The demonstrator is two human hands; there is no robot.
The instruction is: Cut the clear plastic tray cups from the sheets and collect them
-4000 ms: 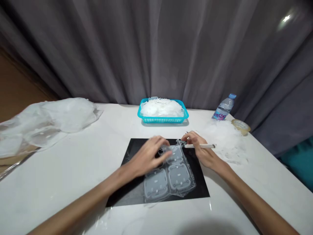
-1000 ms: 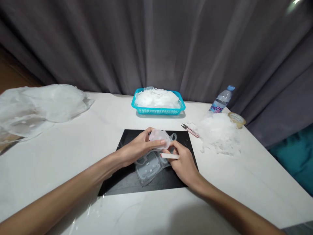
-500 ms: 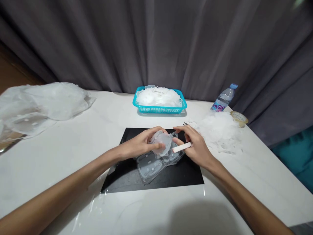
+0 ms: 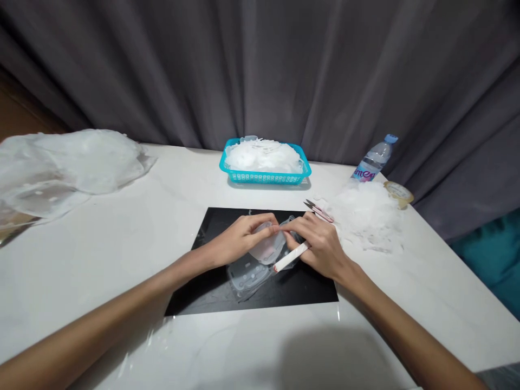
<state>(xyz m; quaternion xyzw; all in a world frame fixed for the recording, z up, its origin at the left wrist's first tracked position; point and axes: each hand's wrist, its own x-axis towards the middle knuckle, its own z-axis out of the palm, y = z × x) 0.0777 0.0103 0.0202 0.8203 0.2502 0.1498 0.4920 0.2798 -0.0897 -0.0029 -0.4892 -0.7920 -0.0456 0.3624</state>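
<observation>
My left hand (image 4: pixel 255 237) is closed around a rounded, translucent plastic piece (image 4: pixel 266 250), with its thumb across the top. My right hand (image 4: pixel 319 238) meets it at the piece's upper right edge, its thumb and forefinger close to the left fingertips. Tucked in the right hand is a slim white stick (image 4: pixel 291 257) with a reddish end pointing down and left. Below the hands, a clear moulded plastic sheet (image 4: pixel 248 277) lies on a black mat (image 4: pixel 195 297); part of it is hidden by the hands.
A turquoise basket (image 4: pixel 266 177) heaped with white translucent pieces stands at the back. Thread snips (image 4: pixel 319 210) lie beside a pile of white scraps (image 4: pixel 371 214). Behind that are a water bottle (image 4: pixel 374 160) and a tape roll (image 4: pixel 398 194). Clear plastic bags (image 4: pixel 85 162) fill the left.
My right hand has moved in toward the left, and its fingers now meet the plastic piece's edge. The white stick has shifted left and down, and the thread snips are more exposed.
</observation>
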